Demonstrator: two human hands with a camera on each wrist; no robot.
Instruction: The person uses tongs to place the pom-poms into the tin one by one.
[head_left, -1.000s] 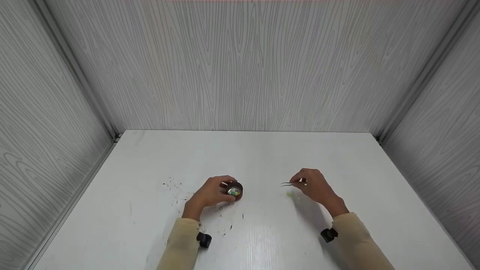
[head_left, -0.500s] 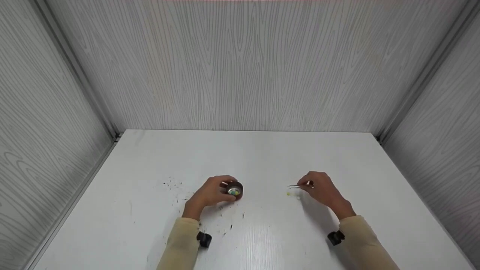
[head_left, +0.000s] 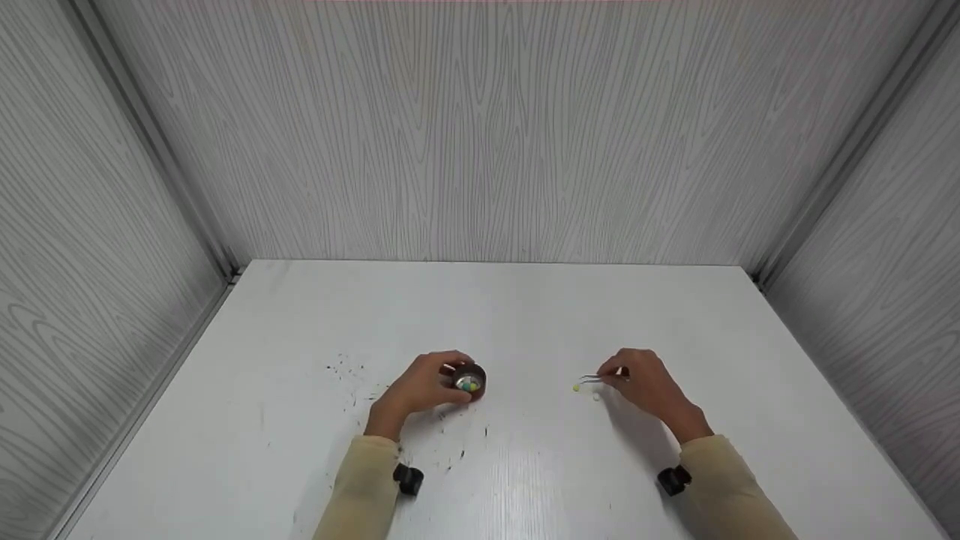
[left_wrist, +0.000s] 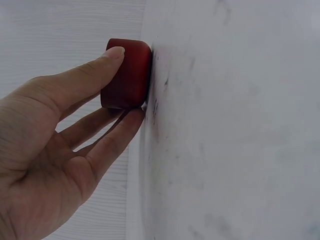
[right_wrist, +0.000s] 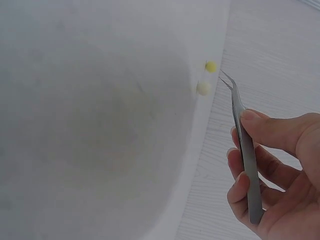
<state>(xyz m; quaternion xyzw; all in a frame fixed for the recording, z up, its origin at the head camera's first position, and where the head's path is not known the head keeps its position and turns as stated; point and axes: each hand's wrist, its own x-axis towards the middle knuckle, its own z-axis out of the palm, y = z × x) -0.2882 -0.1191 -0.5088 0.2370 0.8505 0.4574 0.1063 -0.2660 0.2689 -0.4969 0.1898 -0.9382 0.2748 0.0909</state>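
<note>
Right wrist view: the tweezers [right_wrist: 244,150] are pinched between thumb and curled fingers [right_wrist: 260,125] of the right hand [right_wrist: 280,175]; their tips stand slightly apart, empty, just beside a yellow bead [right_wrist: 210,66] and a paler bead [right_wrist: 202,88] lying on the white table [right_wrist: 100,125]; in the head view the tips are seen close to the yellow bead, left of the hand. In the left wrist view a small red cup [left_wrist: 126,74] is gripped by the left hand [left_wrist: 55,150], thumb and fingers [left_wrist: 112,145] curled round its wall; seen from the head, it stands upright on the table with coloured beads [head_left: 469,385] inside; dark specks [head_left: 345,371] are scattered near it.
</note>
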